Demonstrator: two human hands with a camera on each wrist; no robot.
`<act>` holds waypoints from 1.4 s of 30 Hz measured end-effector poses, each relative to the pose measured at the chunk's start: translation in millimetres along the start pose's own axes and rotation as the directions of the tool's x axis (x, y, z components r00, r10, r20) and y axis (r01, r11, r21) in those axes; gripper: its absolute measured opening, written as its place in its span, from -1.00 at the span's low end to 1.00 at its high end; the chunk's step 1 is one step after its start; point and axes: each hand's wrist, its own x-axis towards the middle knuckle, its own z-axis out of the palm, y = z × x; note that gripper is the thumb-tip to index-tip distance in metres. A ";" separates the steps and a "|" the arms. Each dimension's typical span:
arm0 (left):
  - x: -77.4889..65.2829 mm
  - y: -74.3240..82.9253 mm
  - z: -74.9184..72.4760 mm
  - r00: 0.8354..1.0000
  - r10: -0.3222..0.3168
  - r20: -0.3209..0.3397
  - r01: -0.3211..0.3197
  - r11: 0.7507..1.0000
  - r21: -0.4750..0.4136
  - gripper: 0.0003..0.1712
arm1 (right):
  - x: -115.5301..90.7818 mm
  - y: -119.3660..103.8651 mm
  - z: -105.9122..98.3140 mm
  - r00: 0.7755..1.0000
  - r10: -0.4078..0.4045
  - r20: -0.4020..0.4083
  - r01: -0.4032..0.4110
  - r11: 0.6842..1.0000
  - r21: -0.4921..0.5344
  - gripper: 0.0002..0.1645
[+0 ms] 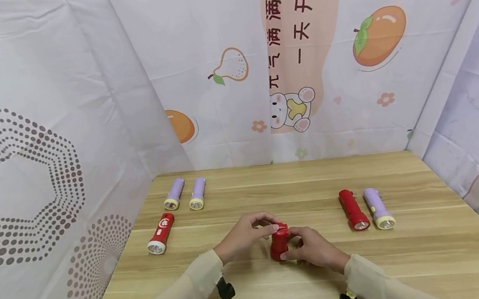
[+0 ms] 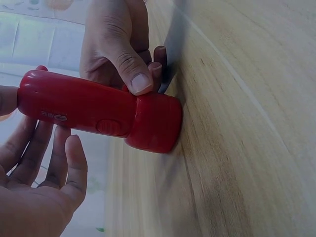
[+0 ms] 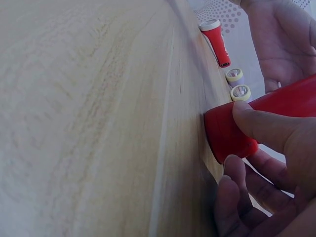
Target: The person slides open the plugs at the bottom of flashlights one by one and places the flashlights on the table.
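A red flashlight (image 1: 280, 243) stands upright, head down, near the front middle of the wooden table. My left hand (image 1: 247, 233) holds its tail end from the left, thumb on the end and fingers along the far side. Lower down, my right hand (image 1: 315, 249) grips the flashlight from the right, its thumb (image 2: 133, 74) lying on the wide head. In the left wrist view the flashlight's slide switch (image 2: 108, 127) and a small white logo show on the body. The lens faces the tabletop and is hidden.
Two purple flashlights (image 1: 175, 193) (image 1: 198, 193) lie at the back left, with a red and white flashlight (image 1: 161, 233) in front of them. To the right lie another red flashlight (image 1: 353, 209) and a purple one (image 1: 379, 208). Printed curtains (image 1: 226, 121) hang round the table.
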 end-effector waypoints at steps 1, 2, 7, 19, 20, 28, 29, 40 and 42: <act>-0.2 0.9 0.3 1.000 -0.003 -0.003 0.003 1.000 0.001 -0.79 | 0.1 0.0 -0.2 1.000 0.000 0.000 0.000 1.000 0.001 -0.35; -0.3 1.6 0.5 1.000 -0.006 -0.005 0.006 1.000 0.003 -0.79 | 0.1 -0.1 -0.3 1.000 0.000 0.001 0.000 1.000 0.002 -0.35; 0.1 2.9 1.3 1.000 -0.006 -0.015 0.006 1.000 0.014 -0.80 | 0.3 0.4 -0.6 1.000 0.002 0.008 -0.002 1.000 0.010 -0.34; 2.7 -1.1 2.1 1.000 -0.011 -0.018 0.011 1.000 0.013 -0.77 | -0.5 0.1 -0.9 1.000 0.006 0.015 -0.006 1.000 0.015 -0.35; 2.7 -1.2 2.2 1.000 -0.011 -0.020 0.012 1.000 0.009 -0.77 | -0.7 0.0 -0.7 1.000 0.005 0.014 -0.005 1.000 0.015 -0.35; 2.5 0.0 2.9 1.000 -0.015 -0.024 0.014 1.000 -0.010 -0.78 | -0.7 -0.5 -0.4 1.000 0.002 0.012 -0.003 1.000 0.018 -0.36; 2.5 0.2 2.9 1.000 -0.016 -0.023 0.015 1.000 -0.012 -0.78 | -0.6 -0.5 -0.4 1.000 0.002 0.013 -0.002 1.000 0.018 -0.36; 3.3 1.9 3.9 0.999 -0.014 -0.038 0.014 1.000 0.004 -0.83 | 0.1 -0.3 -0.9 1.000 -0.009 0.012 0.009 1.000 0.011 -0.34; 3.5 1.6 4.3 0.999 -0.014 -0.040 0.014 1.000 0.004 -0.83 | 0.0 0.0 -0.5 1.000 -0.009 0.009 0.009 1.000 0.010 -0.34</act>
